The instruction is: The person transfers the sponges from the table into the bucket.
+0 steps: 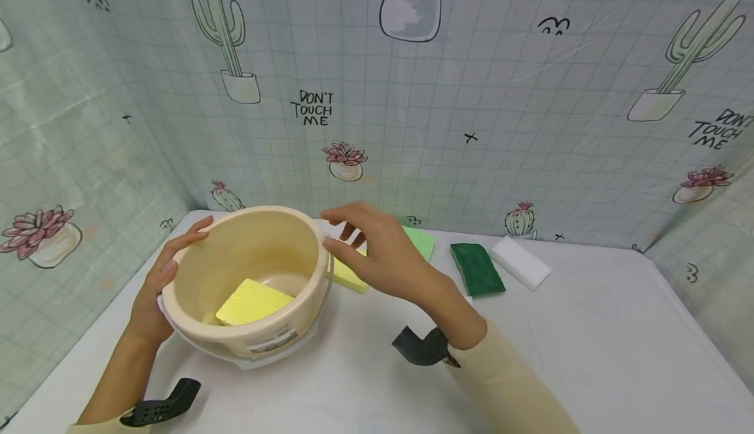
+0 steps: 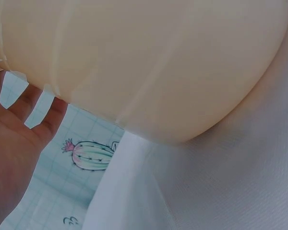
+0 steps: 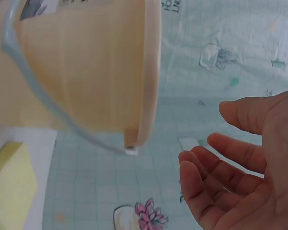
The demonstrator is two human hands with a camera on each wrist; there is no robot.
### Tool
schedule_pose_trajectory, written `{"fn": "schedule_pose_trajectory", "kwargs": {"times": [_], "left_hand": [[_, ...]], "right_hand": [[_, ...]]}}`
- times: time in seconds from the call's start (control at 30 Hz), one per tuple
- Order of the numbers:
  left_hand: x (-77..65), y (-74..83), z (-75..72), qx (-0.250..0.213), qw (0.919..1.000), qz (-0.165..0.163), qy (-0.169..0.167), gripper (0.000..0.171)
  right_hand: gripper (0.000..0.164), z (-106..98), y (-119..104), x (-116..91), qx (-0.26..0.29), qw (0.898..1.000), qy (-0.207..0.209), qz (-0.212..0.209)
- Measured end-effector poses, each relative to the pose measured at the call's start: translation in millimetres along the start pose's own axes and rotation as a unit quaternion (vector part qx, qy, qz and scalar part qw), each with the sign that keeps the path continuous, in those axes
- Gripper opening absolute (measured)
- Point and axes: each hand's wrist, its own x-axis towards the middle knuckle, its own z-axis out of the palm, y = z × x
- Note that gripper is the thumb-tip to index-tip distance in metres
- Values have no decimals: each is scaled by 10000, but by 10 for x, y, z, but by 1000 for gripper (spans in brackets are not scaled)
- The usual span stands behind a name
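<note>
We grip the bucket (image 1: 253, 241) by its side and rim with our left hand (image 1: 154, 287), at the left of the bench (image 1: 589, 342); a yellow sponge (image 1: 253, 302) lies inside. Our right hand (image 1: 385, 251) hangs free just beside the rim, thumb and loosely bent fingers apart.

A: anything readable in here?
B: yep; "DON'T TOUCH ME" lettering (image 1: 312, 107) on the cloth backdrop (image 1: 412, 107), above the far edge of the desk (image 1: 589, 336); repeat slogan (image 1: 720, 127) above its far right corner; label (image 1: 273, 340) on the bucket (image 1: 247, 251) is too tiny
</note>
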Motion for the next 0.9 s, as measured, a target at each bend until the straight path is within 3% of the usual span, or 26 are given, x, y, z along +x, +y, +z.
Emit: {"fn": "schedule_pose_trajectory", "kwargs": {"times": [0.33, 0.6, 0.9], "left_hand": [[-10, 1, -2, -6, 9998, -118, 130, 51], [-4, -17, -15, -32, 9998, -121, 120, 50], [3, -23, -10, -54, 9998, -133, 133, 50]], "right_hand": [[38, 29, 345, -232, 39, 9980, 255, 571], [41, 220, 681, -378, -43, 9929, 278, 1156], [50, 436, 903, -504, 316, 9842, 189, 1731]]}}
